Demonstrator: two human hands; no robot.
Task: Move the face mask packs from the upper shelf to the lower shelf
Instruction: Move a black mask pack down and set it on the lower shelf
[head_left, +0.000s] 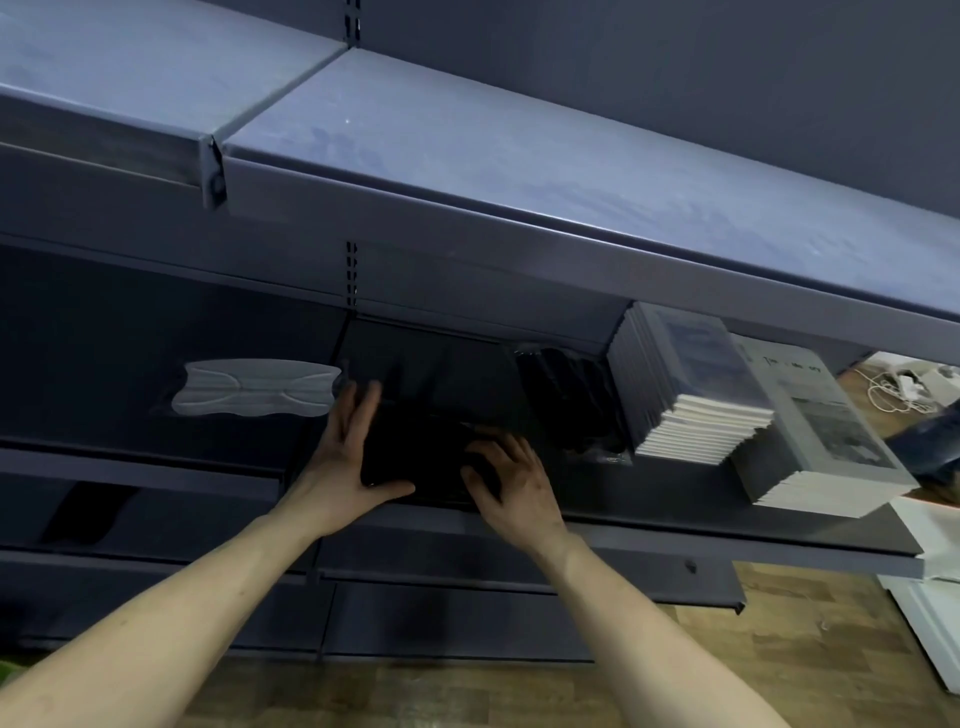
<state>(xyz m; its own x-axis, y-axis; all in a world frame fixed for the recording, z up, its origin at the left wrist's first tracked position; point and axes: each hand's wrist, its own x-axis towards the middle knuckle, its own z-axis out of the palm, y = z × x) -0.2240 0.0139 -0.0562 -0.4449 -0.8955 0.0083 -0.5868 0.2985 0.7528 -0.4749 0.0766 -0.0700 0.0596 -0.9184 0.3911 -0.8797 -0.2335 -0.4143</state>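
Both forearms reaching in from below, hands on a dark stack of face mask packs at the lower shelf.

Upper shelf bare above the hands; stacked booklets well to the right of the right hand, more dark packs between them and that hand, one pale mask pack just left of the left hand. Left hand spread, fingers straight against the stack's left edge, thumb along its front. Right hand with fingers curled over the stack's right end; pinching or only pressing, cannot tell. Probably the setting-down step: next, likely squaring the stack, easing both hands away.
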